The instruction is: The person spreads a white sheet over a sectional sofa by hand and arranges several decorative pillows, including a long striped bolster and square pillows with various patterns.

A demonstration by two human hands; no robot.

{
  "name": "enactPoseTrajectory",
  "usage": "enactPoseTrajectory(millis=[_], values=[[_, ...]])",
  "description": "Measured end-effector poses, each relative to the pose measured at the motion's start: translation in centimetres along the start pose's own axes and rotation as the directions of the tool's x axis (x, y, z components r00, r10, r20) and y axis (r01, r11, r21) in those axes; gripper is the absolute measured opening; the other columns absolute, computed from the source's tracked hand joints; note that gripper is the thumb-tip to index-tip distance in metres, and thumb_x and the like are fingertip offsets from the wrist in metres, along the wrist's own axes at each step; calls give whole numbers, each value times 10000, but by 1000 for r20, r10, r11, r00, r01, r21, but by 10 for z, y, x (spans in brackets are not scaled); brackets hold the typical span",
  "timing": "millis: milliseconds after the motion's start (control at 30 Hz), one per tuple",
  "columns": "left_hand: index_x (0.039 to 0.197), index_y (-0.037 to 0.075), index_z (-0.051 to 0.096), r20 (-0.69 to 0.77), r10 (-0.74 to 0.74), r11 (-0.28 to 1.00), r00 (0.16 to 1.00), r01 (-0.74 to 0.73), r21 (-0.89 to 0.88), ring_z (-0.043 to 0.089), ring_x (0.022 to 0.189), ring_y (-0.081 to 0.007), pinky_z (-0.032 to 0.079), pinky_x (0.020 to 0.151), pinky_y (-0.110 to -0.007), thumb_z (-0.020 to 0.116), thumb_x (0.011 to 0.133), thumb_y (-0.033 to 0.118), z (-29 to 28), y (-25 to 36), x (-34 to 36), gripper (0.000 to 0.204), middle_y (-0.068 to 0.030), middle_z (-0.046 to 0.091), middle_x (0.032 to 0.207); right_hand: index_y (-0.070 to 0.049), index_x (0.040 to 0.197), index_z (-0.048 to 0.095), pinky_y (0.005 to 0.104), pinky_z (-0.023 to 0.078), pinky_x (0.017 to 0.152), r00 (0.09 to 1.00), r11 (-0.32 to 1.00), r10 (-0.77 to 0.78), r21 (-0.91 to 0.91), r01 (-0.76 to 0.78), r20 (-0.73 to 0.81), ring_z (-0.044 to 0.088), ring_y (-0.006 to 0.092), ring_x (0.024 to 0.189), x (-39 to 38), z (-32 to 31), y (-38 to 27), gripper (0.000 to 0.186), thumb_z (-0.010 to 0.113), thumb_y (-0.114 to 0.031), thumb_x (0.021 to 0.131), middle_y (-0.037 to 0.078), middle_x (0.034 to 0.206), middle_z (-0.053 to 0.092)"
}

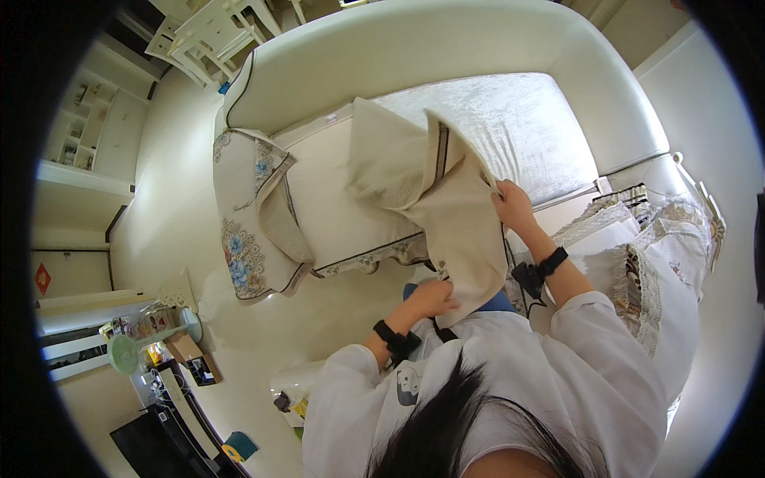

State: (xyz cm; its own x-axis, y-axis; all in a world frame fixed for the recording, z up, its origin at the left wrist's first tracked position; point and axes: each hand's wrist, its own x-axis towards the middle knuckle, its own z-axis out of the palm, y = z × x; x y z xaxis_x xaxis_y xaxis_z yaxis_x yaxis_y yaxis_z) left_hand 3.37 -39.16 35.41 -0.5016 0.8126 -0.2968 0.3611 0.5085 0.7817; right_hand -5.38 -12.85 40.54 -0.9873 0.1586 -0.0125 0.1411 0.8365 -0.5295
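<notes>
A beige sofa cover (454, 219) with dark trim hangs partly folded over the front of the cream sofa (446, 48), its plain underside showing. My right hand (514, 205) is closed on its right edge, raised above the seat. Lower down, close to my body, my left hand (432, 299) pinches the near edge of the same cover. Beyond it lies bare, shiny white seat cushion (494, 119). A second cover (247, 239), printed with blue flowers, drapes over the sofa's left end with one corner turned back.
Lace-trimmed covers (653, 255) are heaped on the right, beside my right arm. White chairs (215, 36) stand behind the sofa at the far left. On the left are a pale green fan (123, 353), a cardboard box (187, 350) and a black television (151, 442).
</notes>
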Motion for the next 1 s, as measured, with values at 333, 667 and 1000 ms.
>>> enactPoseTrajectory(millis=[333, 667, 1000], values=[[1258, 34, 422, -782, 77, 982, 618, 89, 167, 530, 1043, -312, 433, 856, -386, 761, 689, 186, -83, -114, 35, 679, -191, 505, 1189, 3, 947, 594, 223, 314, 682, 916, 653, -231, 645, 397, -329, 408, 92, 749, -52, -169, -55, 204, 513, 29, 762, -5, 786, 400], [1391, 32, 243, -722, 384, 923, 576, -251, 291, 301, 1279, -354, 260, 1052, -436, 830, 543, 235, -181, 35, 111, 1051, -173, 309, 1407, -48, 858, 607, 215, 338, 696, 830, 726, -290, 455, 515, -476, 443, 107, 757, -65, -245, -47, 100, 562, -19, 774, -5, 785, 458], [1380, 98, 312, -561, 545, 835, 623, -342, 431, 367, 1249, -318, 307, 1038, -403, 816, 549, 168, -170, 104, 129, 975, -107, 393, 1375, -71, 879, 617, 195, 416, 720, 861, 648, -113, 620, 442, -496, 517, 67, 778, -66, -262, -62, 80, 548, -55, 841, -30, 835, 536]])
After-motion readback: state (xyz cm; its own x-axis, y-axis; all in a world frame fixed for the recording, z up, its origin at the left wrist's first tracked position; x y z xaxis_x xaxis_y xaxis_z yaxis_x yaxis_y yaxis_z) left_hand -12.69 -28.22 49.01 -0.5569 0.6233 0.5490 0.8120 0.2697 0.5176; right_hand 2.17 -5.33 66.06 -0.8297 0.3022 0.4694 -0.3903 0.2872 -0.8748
